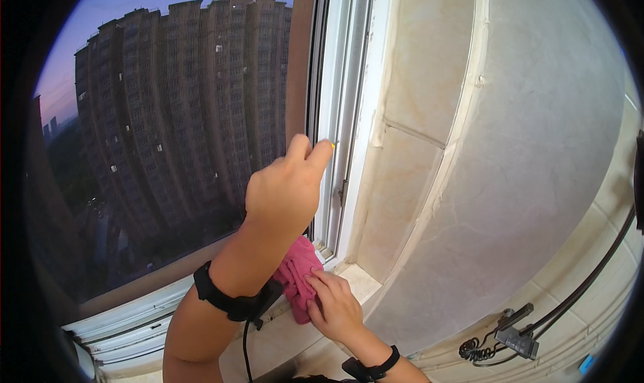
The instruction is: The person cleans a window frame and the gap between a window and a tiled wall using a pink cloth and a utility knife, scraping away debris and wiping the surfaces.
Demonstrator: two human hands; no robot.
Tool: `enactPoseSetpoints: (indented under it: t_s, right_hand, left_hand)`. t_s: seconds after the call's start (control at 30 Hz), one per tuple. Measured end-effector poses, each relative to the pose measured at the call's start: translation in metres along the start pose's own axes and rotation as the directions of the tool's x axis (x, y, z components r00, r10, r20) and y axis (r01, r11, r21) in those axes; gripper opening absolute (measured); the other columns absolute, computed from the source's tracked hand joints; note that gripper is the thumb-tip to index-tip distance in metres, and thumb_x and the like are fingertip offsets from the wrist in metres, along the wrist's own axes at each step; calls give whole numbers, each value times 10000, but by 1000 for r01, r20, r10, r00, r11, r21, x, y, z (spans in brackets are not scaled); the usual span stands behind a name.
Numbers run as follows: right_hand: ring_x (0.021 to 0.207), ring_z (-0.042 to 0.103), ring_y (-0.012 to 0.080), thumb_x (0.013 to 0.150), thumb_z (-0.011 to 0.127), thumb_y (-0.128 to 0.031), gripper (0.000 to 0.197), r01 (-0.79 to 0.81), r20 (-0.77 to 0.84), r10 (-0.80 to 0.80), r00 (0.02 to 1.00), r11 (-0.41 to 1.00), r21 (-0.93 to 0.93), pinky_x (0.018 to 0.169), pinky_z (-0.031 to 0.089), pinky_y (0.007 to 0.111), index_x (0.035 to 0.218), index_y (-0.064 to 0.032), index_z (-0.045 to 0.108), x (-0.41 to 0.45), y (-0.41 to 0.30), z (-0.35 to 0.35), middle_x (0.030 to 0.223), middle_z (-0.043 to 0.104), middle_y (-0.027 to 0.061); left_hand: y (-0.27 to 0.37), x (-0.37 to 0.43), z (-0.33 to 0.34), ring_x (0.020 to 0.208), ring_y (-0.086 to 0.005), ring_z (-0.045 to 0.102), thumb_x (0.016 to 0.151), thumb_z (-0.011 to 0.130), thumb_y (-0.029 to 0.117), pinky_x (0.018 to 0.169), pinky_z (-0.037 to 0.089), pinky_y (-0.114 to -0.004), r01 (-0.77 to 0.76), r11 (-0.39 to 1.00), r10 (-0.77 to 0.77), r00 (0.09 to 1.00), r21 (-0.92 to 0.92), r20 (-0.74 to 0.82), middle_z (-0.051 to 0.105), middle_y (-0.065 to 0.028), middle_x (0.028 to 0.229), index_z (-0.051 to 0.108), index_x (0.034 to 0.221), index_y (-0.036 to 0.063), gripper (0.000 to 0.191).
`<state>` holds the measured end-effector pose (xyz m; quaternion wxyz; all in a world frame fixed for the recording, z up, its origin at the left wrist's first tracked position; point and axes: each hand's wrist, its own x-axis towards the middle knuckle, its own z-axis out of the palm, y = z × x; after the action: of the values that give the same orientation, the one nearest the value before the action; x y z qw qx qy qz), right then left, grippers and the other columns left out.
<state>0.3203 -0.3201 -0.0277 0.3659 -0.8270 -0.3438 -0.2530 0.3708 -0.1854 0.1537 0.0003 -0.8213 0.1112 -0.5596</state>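
Observation:
My left hand [284,181] is raised against the side of a white window frame [354,181], its fingers curled. A small yellow bit [332,146] of something shows at its fingertips; the rest is hidden by the hand. Below it, my right hand [336,302] has its fingers on a bunched pink cloth [301,277], which lies at the lower corner of the window by the sill [269,340]. My left forearm passes in front of part of the cloth. Both wrists wear black straps, and a cable hangs from the left one.
A mesh-covered window opening [166,146] fills the left, with tall buildings beyond. White sliding tracks [136,327] run along its bottom. Beige tiles [410,181] and a grey wall panel [523,156] stand to the right. A dark bracket [517,341] with coiled cable is at lower right.

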Motion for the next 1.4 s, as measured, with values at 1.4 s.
enactPoseSetpoints:
  t_s: [1.4]
  right_hand:
    - [1143,497,298,751,652,-142,491,19,16,-19,1000,1000,-8,939,460,367,1227,-78,552,-2,4,2,1268,526,82]
  left_hand:
    - [-22,176,-86,856,-237,624,940,529,188,745,488,-353,-274,959,263,956,70,129,658,-85,968,618,1140,126,228]
